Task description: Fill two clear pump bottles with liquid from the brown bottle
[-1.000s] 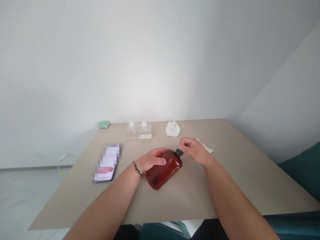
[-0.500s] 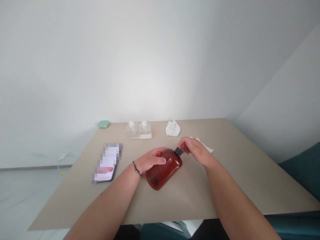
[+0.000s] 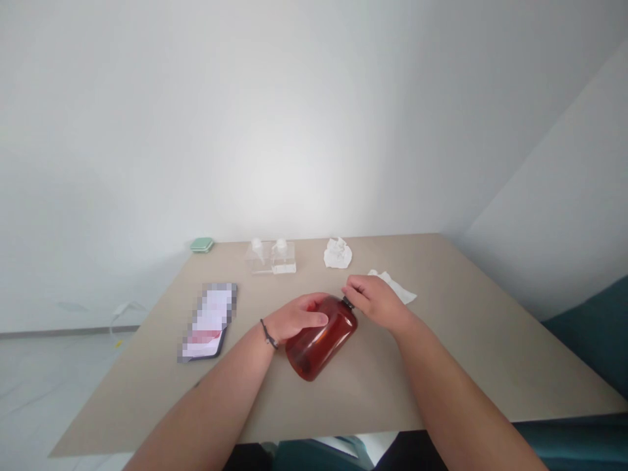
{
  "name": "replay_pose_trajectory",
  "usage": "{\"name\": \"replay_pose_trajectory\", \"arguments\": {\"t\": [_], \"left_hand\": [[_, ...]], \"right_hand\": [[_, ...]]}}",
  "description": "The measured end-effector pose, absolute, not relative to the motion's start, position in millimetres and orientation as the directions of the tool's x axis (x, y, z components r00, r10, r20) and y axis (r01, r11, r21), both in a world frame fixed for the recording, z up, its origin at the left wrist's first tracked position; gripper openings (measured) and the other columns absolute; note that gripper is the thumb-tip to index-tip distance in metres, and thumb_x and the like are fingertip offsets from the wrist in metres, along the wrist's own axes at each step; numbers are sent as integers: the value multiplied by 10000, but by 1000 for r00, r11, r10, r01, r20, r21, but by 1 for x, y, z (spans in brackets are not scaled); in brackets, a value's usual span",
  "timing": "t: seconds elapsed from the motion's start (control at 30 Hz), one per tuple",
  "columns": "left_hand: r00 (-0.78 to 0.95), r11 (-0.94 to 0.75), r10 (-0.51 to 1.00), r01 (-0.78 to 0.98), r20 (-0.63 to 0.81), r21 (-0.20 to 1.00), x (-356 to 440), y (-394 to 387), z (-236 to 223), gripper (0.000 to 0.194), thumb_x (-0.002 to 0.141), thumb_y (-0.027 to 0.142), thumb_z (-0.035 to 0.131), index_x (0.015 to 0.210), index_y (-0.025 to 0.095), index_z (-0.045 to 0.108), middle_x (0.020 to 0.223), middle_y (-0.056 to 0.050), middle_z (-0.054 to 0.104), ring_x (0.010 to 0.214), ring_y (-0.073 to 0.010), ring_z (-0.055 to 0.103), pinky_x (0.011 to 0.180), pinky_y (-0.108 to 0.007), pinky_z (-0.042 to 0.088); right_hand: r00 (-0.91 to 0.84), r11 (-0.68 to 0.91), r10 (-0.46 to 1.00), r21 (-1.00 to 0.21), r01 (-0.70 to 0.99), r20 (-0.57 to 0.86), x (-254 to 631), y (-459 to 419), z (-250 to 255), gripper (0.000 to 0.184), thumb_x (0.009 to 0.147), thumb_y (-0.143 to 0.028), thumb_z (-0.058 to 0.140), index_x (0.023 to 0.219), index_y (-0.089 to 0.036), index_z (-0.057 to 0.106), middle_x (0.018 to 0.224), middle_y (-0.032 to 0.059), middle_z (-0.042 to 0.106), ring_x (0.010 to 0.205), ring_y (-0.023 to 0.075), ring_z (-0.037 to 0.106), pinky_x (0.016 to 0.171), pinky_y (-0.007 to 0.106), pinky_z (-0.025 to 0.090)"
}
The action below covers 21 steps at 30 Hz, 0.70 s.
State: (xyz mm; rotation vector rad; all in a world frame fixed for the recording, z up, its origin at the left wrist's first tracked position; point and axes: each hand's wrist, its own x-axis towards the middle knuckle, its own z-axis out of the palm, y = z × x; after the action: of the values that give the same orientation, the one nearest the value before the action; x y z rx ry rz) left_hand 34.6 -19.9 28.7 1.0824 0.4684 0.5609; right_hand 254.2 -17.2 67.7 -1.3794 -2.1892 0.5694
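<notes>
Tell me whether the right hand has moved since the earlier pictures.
Yes, the right hand has shifted left, over the amber bottle's black cap, judged against the white tissue behind it.

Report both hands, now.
Left hand: closed on the amber bottle.
Right hand: curled at its black cap; grip cannot be told.

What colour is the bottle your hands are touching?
The bottle is a see-through reddish brown, like amber. It shows best in the head view, below the left hand.
</notes>
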Motion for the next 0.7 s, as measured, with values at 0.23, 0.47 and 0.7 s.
{"name": "replay_pose_trajectory", "arguments": {"t": [0.23,0.47,0.7], "left_hand": [[785,356,612,-168,-94,919,33,-22,32,451,747,395,799,1102,146,676,1002,-94,707,799,-175,661,698,-259,520],[787,365,609,-169,-97,916,32,-21,31,450,744,400,796,1096,142,686,993,-102,717,785,-181,670,671,-250,521],[773,384,631,-230,-72,894,33,-21,31,454,738,387,806,1094,138,675,1007,-109,719,781,-180,683,690,-257,536]], "right_hand": [[-357,370,929,-307,877,98,247,-22,71,460,971,-345,322,559,-198,463,601,31,550,584,145,395,581,312,201],[-341,357,934,-308,882,105,245,-23,71,478,971,-361,318,545,-203,462,602,46,561,584,154,414,578,319,201],[-364,436,900,-505,745,240,250,-19,64,582,993,-535,250,539,-223,437,558,24,500,560,157,433,572,303,264]]}}
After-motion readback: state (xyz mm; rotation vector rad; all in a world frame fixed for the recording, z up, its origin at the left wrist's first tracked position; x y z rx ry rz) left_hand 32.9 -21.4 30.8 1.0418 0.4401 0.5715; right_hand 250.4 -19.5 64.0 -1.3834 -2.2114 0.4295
